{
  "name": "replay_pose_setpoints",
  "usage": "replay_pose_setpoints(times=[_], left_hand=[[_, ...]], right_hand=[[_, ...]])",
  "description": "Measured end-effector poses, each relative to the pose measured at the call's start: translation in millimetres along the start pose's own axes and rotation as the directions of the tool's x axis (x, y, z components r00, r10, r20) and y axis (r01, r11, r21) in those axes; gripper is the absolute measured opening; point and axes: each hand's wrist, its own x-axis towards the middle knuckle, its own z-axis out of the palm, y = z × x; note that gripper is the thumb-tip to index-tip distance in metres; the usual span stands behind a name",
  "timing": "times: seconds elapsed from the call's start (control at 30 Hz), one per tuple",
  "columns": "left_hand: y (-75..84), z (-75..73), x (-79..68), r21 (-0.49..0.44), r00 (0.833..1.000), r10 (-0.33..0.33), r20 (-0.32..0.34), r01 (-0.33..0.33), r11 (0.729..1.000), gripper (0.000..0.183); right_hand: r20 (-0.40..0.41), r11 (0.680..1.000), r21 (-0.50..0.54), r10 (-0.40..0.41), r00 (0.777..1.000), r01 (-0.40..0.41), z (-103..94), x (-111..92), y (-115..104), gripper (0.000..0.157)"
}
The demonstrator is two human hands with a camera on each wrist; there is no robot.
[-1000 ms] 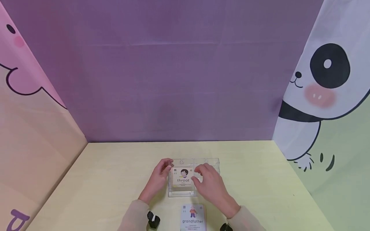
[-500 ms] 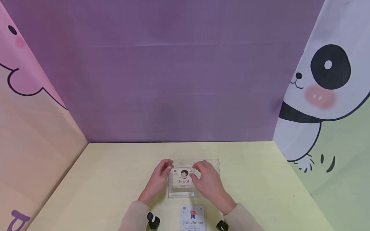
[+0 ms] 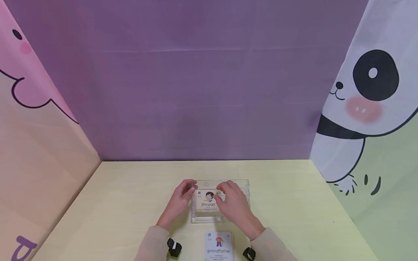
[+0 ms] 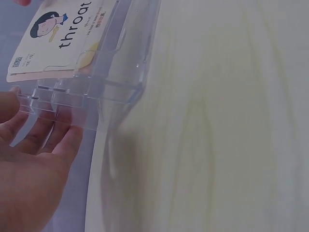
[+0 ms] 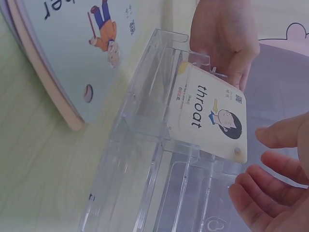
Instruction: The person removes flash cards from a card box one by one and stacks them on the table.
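Note:
A clear plastic card rack [image 3: 205, 219] stands upright on the table, its left compartment bearing a small stack of flash cards with the "throat" card [image 5: 207, 108] in front. My left hand [image 3: 177, 199] grips the rack's left side, the thumb in front and the fingers curled behind the plastic in the left wrist view. Beside the cards' right edge is my right hand [image 3: 237, 206], its fingers loosely bent and spread. In the right wrist view its thumb [image 5: 280, 133] stands a little off the card, holding nothing. The rack's right compartment is partly hidden behind that hand.
A thicker stack of cards topped by "grandfather" [image 3: 219, 244] lies on the table [image 3: 137, 203] in front of the rack. Black wrist straps with cameras [image 3: 174, 248] sit on both sleeves. A purple cloth wall [image 3: 202, 90] closes off the back, with printed side walls left and right.
My right hand has shifted slightly left, closer to the "throat" cards. My left hand and the rack keep their places; the view has shifted a little.

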Motion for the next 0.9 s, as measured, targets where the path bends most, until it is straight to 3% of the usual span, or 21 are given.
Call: replay_pose_setpoints(times=[0.47,0.9], left_hand=[[4.4,2.2,2.3,-0.053,1.000,-0.010,-0.003,0.010,0.999,0.028],[6.6,3.6,1.6,-0.106,0.996,-0.076,-0.037,0.072,0.992,0.026]], right_hand=[[0.009,1.000,-0.021,0.013,1.000,-0.013,3.5,3.8,1.4,0.020],[0.021,1.000,-0.003,0.008,1.000,-0.008,7.1,3.8,1.8,0.017]])
